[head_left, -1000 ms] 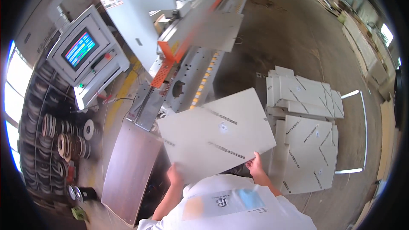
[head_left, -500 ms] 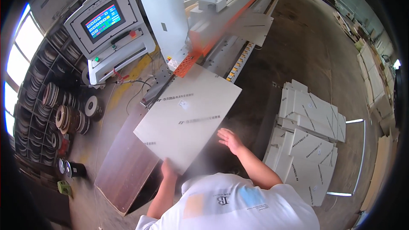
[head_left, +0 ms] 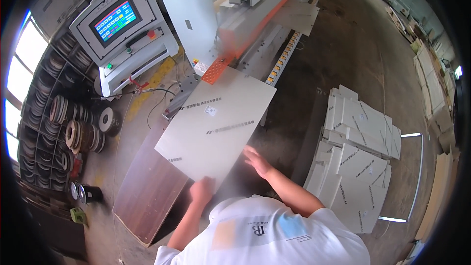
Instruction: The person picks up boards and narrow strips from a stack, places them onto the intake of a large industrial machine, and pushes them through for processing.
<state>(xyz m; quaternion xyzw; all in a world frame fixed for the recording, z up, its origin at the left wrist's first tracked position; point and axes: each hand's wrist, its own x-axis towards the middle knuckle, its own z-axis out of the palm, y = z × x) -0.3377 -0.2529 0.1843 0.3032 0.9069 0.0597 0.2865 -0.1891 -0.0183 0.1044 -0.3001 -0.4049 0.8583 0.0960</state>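
Observation:
A pale grey-white board (head_left: 216, 122) with dark printed lines lies flat at the machine, its far edge against the orange perforated guard (head_left: 216, 71). My left hand (head_left: 202, 191) is closed around its near edge, close to the corner nearest my body. Beside the board's right edge is my right hand (head_left: 257, 162), fingers stretched and apart. Its fingertips come right up to that edge; whether they touch it I cannot tell. Under the board's left side stands a brown wooden table (head_left: 147, 191).
A control panel (head_left: 117, 22) with a lit screen stands at the left. Shelves of edge-banding rolls (head_left: 78, 135) line the left wall. Stacked white boards (head_left: 360, 167) sit at my right. Another board (head_left: 297, 15) rests farther along the machine beside a roller track (head_left: 284, 59).
My left hand has shifted right along the board's near edge, its fingers now more curled. My right hand has come closer to the right edge. The board has moved slightly away from me.

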